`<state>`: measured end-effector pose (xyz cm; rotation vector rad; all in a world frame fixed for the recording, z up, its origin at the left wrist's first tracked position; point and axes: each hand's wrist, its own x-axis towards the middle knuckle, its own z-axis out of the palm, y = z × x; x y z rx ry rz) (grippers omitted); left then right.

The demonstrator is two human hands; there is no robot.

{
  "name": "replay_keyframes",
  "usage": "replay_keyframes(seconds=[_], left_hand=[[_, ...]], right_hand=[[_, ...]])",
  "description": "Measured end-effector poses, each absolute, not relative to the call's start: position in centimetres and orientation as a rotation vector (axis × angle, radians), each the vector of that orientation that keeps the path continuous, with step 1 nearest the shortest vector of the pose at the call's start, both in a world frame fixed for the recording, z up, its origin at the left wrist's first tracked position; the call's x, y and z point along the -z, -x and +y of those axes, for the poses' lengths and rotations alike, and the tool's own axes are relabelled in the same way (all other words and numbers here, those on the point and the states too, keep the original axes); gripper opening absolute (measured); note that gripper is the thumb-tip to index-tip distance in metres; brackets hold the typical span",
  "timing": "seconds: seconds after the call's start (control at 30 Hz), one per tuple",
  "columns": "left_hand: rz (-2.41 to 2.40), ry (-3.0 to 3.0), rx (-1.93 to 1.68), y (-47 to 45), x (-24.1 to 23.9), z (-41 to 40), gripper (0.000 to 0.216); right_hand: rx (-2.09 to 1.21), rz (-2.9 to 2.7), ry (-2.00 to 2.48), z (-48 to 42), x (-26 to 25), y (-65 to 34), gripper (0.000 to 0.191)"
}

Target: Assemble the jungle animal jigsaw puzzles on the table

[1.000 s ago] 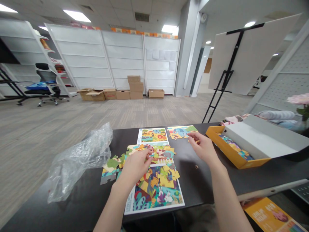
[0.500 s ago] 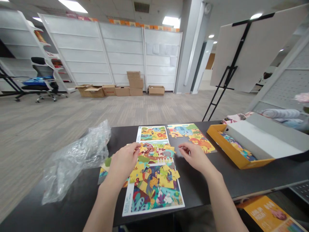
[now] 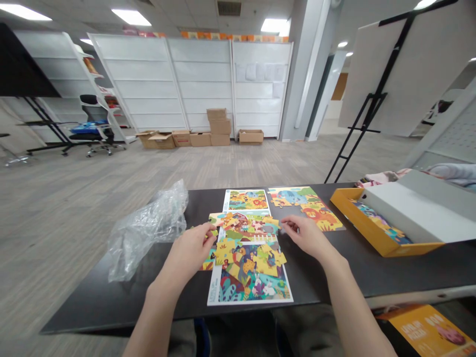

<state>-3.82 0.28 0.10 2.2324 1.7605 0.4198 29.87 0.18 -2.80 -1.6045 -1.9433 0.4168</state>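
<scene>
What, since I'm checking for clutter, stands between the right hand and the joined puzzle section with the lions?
Nothing visible stands between the right hand and the joined puzzle section. The open orange box lies to the section's right; the plastic bag lies well off to the left.

The bench is black, the open box yellow-orange and white, the far-right puzzle patched yellow, orange, blue and green.

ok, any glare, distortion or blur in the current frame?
Head view: ceiling lights blown out, bright glints on the bag; same view, wide-angle distortion tilts the left shelves; head view again, margin print on the sheet soft.
</scene>
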Motion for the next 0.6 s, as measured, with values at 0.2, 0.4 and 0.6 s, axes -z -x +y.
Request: replay_keyframes(seconds=[0.2, 0.4, 0.6], left_hand=[[1.721, -2.211, -0.496, 4.3, -1.2, -0.3, 0.031], [1.577, -2.228, -0.426, 4.2, -0.6, -0.3, 0.034], [1.464, -2.282, -0.437, 3.3, 0.2, -0.6, 0.042]], right_hand=[[-0.436, -1.951, 1.580, 0.3, 3.2, -29.8, 0.022], [-0.421, -1.967, 1.577, 0.3, 3.1, -29.8, 0.023], [-0.423, -1.960, 1.578, 0.2, 3.0, -29.8, 0.022]])
